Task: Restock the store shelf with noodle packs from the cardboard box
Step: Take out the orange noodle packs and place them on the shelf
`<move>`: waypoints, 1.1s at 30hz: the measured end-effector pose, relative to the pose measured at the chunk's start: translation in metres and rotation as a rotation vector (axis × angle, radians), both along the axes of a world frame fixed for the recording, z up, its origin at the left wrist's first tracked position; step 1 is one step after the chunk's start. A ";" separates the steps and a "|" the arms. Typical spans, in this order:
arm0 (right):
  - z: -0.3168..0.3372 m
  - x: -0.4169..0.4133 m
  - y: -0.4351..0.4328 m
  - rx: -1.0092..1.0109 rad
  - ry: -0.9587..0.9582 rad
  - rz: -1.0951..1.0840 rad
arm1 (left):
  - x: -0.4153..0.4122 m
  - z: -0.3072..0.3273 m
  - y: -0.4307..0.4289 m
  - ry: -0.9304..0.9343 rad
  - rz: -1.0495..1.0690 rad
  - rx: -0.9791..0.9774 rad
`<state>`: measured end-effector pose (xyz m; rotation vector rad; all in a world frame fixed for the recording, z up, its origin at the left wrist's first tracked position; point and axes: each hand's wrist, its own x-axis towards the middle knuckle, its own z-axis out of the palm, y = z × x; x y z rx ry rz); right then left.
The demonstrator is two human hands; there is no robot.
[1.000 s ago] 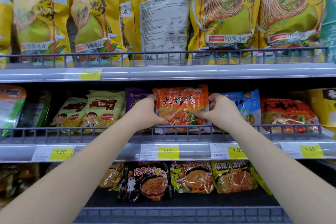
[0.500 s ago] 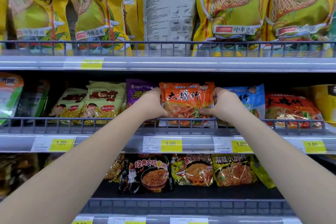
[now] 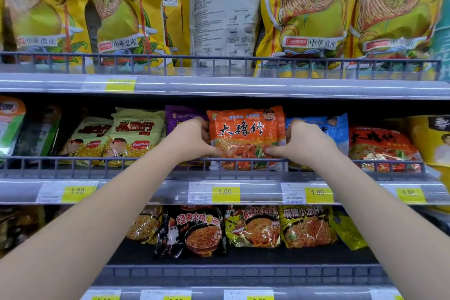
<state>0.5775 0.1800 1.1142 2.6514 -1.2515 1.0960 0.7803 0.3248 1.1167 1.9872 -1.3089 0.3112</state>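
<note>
One orange noodle pack [image 3: 246,136] in hand: glossy, crinkled wrapper, large black characters across the upper front, small cartoon head at the top right corner, noodles and green bits pictured below. Stands upright on the middle shelf [image 3: 146,192], lower edge behind the wire rail [image 3: 97,161], between a purple pack [image 3: 182,114] on the left and a blue pack [image 3: 323,126] on the right. Gripped at both side edges: left hand [image 3: 192,139] and right hand [image 3: 304,143] with fingers curled round the edges and clamped on the wrapper, thumbs pressed on the lower front. Further along the same shelf: one similar red-orange pack [image 3: 382,146] to the right, two pale green packs [image 3: 136,134] to the left. Four yellow price tags [image 3: 225,191] marked 1.00 on the shelf lip. Six large yellow bags [image 3: 304,7] in view on the shelf above.
</note>
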 end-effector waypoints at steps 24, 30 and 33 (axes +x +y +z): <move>-0.009 0.002 -0.008 -0.035 -0.200 0.168 | -0.012 -0.011 -0.004 -0.120 0.053 -0.246; -0.011 0.000 0.000 -0.019 -0.257 0.302 | -0.021 -0.013 0.005 -0.144 0.034 -0.258; -0.011 -0.001 0.007 -0.004 -0.294 0.343 | -0.028 -0.015 0.012 -0.139 0.009 -0.279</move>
